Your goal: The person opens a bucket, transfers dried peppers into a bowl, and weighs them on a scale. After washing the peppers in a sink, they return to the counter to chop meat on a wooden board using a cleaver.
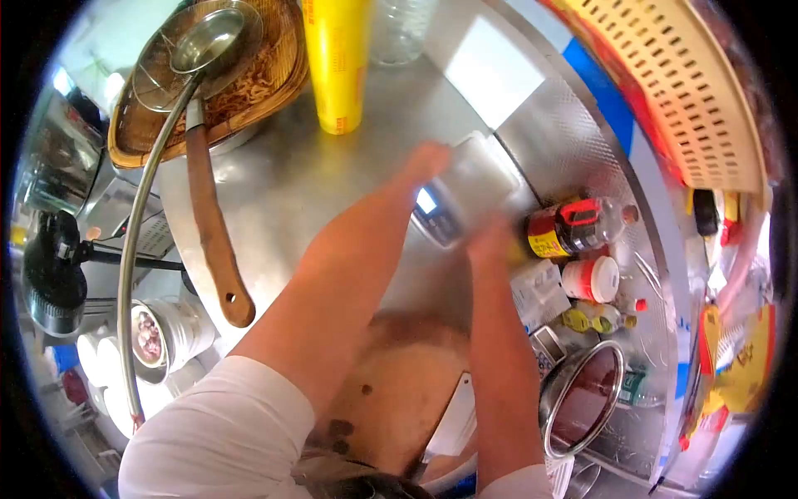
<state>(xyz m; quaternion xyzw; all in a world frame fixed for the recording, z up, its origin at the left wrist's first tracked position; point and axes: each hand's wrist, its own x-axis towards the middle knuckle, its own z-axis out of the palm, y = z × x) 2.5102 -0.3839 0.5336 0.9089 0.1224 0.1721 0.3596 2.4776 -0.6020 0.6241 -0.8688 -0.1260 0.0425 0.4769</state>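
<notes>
A small digital kitchen scale (478,175) with a silver platform and a lit display sits tilted at an angle on the steel counter. My left hand (428,162) is at its upper left edge, fingers closed against it. At the lower right edge, my right hand (490,237) grips the scale too. Both hands are smeared by motion, so single fingers are hard to make out. Below my forearms lies a round wooden chopping board (382,391), with a cleaver (453,420) on its right side.
A wicker basket (287,83) holds brown shreds, with a strainer and a wooden-handled ladle (208,208) over it. A yellow roll (337,66) stands behind. To the right are a dark sauce bottle (573,226), a white-red tub (592,279) and a steel pot (618,366) of dark red liquid.
</notes>
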